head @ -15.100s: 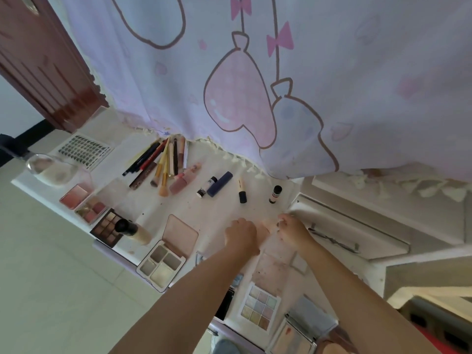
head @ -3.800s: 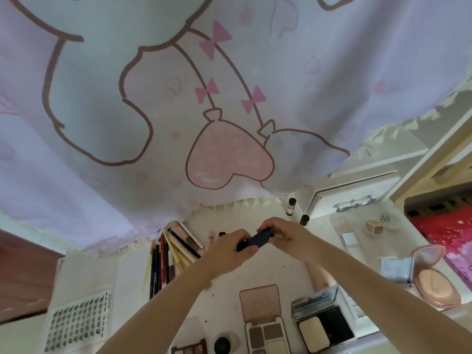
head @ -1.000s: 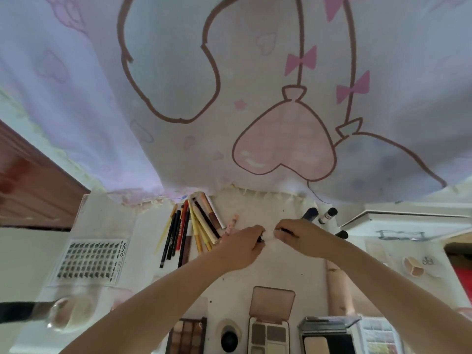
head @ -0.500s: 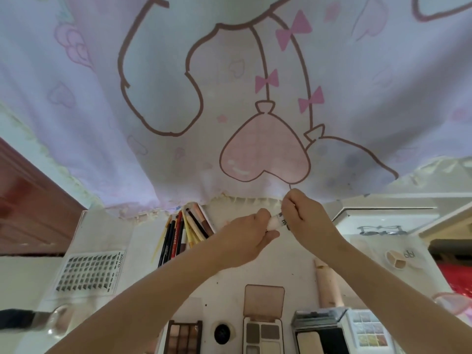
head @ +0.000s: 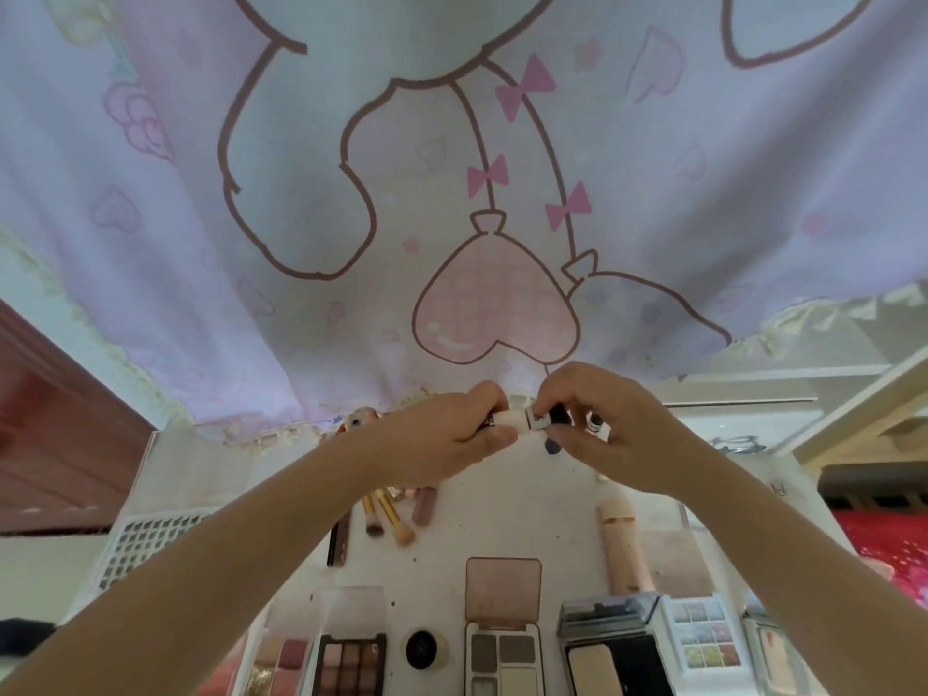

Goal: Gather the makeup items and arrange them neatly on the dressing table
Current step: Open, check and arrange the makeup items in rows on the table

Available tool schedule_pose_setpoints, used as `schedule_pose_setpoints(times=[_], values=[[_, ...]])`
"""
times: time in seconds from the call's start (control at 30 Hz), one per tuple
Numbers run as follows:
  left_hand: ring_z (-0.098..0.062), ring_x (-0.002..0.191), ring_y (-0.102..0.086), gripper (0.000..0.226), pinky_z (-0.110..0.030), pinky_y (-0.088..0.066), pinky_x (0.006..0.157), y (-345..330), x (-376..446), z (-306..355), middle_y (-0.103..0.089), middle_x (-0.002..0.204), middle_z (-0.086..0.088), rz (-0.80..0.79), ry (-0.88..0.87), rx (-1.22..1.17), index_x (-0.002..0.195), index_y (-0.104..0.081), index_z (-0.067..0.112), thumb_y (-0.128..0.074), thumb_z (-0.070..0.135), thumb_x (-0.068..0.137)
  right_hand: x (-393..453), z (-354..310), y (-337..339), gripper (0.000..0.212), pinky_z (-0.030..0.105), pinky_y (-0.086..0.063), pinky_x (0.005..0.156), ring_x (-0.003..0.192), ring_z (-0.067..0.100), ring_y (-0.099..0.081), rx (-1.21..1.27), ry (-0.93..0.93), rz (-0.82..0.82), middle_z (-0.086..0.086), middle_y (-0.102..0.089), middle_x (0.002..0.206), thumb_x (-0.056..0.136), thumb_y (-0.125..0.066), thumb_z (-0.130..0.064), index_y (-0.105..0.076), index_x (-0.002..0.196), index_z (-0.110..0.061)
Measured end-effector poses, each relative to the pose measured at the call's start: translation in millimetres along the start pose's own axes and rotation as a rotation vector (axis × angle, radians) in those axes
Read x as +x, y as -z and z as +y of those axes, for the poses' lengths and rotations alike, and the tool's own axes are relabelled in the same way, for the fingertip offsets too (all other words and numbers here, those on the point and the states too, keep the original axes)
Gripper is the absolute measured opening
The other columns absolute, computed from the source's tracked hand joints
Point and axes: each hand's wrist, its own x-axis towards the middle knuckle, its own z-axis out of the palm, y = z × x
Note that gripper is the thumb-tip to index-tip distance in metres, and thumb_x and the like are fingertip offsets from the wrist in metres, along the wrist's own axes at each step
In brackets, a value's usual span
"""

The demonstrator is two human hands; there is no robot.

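tube (head: 512,420) pinched btwn left hand (head: 442,442) & right hand (head: 610,434) fingers over bench (head: 527,499); prob cap could slip, drop onto brushes (head: 389,514) if grip loosens.

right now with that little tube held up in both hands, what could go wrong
1. Both hands, left hand and right hand, pinch the small tube above the table; if the ends come apart suddenly, a piece could drop.
2. It might land in the open eyeshadow palette below.
3. The forearms hang over the brushes and could scatter them.
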Motion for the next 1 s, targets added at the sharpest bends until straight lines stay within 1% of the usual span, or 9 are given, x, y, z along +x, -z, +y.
schedule_pose_setpoints(times=[0.13,0.2,0.3,0.47,0.57,0.63,0.73,0.83,1.0], values=[[-0.006,0.066,-0.038,0.014,-0.017,-0.032,0.06,3.7,0.1,4.9,-0.038,0.074,0.011,0.169,0.006,0.068,0.093,-0.041,0.022,-0.032,0.032,0.096,-0.9,-0.2,3.1,0.03,0.011,-0.05,0.068,0.072,-0.002,-0.061,0.237,-0.114,-0.01,-0.016,-0.054,0.098,0.077,-0.057,-0.012,-0.051,0.099,-0.032],[-0.005,0.068,-0.035,0.02,-0.017,-0.029,0.059,4.5,0.7,7.1,-0.033,0.077,0.013,0.233,0.003,0.168,0.099,-0.045,0.019,-0.031,0.033,0.096,2.4,-0.1,2.0,0.032,0.008,-0.045,0.055,0.062,-0.003,-0.061,0.303,-0.286,-0.06,-0.019,-0.058,0.09,0.086,-0.057,-0.019,-0.042,0.099,-0.044],[-0.008,0.077,-0.031,0.029,-0.018,-0.029,0.068,3.0,-0.6,9.0,-0.03,0.086,0.007,0.27,-0.039,0.343,0.103,-0.046,0.014,-0.025,0.034,0.097,6.9,0.0,0.4,0.017,0.009,-0.037,0.044,0.041,0.002,-0.05,0.134,-0.301,-0.078,-0.013,-0.063,0.066,0.092,-0.044,-0.025,-0.048,0.081,-0.038],[-0.008,0.078,-0.031,0.022,-0.017,-0.027,0.07,2.9,0.2,10.2,-0.029,0.089,0.006,0.25,-0.023,0.351,0.095,-0.037,0.022,-0.021,0.037,0.097,4.5,-0.1,8.5,0.039,0.008,-0.041,0.049,0.065,0.0,-0.059,0.256,-0.195,-0.03,-0.004,-0.06,0.081,0.081,-0.057,0.004,-0.047,0.086,-0.033],[-0.008,0.079,-0.03,0.033,-0.017,-0.026,0.069,0.7,1.7,6.4,-0.028,0.091,0.007,0.277,-0.042,0.43,0.106,-0.043,0.018,-0.019,0.039,0.097,6.4,0.9,9.0,0.031,0.016,-0.051,0.052,0.072,0.012,-0.065,0.348,-0.323,-0.136,-0.003,-0.06,0.088,0.084,-0.057,-0.005,-0.043,0.092,-0.031],[-0.007,0.08,-0.028,0.036,-0.016,-0.024,0.068,-0.3,2.2,4.8,-0.027,0.092,0.007,0.294,-0.069,0.491,0.108,-0.043,0.017,-0.017,0.04,0.096,10.8,-0.1,6.6,0.011,0.014,-0.044,0.043,0.055,0.009,-0.062,0.362,-0.392,-0.161,-0.008,-0.061,0.078,0.091,-0.047,-0.017,-0.044,0.087,-0.027],[-0.007,0.08,-0.027,0.037,-0.015,-0.023,0.067,1.3,4.8,2.4,-0.026,0.093,0.007,0.301,-0.07,0.517,0.11,-0.043,0.016,-0.018,0.039,0.097,13.3,0.5,2.5,0.029,0.012,-0.034,0.036,0.036,0.003,-0.047,0.288,-0.419,-0.096,-0.008,-0.058,0.052,0.096,-0.038,-0.022,-0.049,0.069,-0.021],[-0.007,0.079,-0.028,0.035,-0.015,-0.025,0.068,4.3,7.2,-0.5,-0.027,0.093,0.007,0.303,-0.048,0.476,0.112,-0.043,0.016,-0.02,0.038,0.097,9.1,3.2,2.0,0.023,0.018,-0.045,0.049,0.046,0.003,-0.053,0.33,-0.331,0.035,-0.014,-0.06,0.054,0.089,-0.051,-0.009,-0.054,0.08,-0.029],[-0.007,0.079,-0.03,0.035,-0.015,-0.024,0.066,3.8,11.1,-4.2,-0.029,0.093,0.007,0.311,-0.062,0.44,0.112,-0.044,0.016,-0.021,0.038,0.097,8.9,9.2,1.0,0.031,0.035,-0.054,0.068,0.06,0.009,-0.063,0.509,-0.38,0.015,-0.008,-0.064,0.078,0.085,-0.056,-0.007,-0.052,0.098,-0.034]])
